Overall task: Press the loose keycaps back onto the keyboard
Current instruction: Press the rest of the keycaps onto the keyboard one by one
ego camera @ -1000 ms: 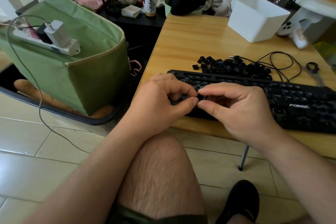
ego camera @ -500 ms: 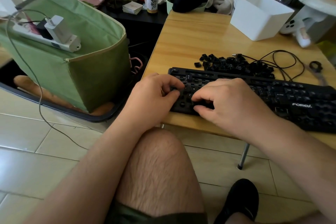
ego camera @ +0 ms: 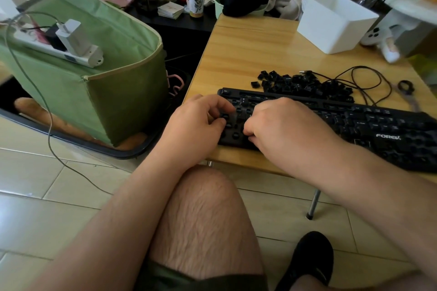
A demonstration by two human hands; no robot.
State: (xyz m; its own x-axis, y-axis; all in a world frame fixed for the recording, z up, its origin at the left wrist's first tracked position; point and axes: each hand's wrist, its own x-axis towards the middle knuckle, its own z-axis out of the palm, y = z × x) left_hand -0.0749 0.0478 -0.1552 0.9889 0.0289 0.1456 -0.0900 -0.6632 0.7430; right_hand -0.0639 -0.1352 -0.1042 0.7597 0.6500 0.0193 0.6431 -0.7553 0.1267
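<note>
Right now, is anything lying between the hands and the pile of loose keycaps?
Only the keyboard's back rows. The keycap pile sits just behind it on the table; the cable is off to its right.

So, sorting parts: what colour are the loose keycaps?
Black, clearest in the head view: loose keycaps.

Both forearms are bare from the bottom of the frame up to the left hand [ego camera: 196,123] and the right hand [ego camera: 281,125]; no sleeve, watch or ring shows on either. Below the hands a bare knee and hairy thigh [ego camera: 203,220] rise from dark olive-green shorts [ego camera: 170,276]. Lower right of the right hand sits a plain black shoe [ego camera: 309,260] with a rounded toe.
</note>
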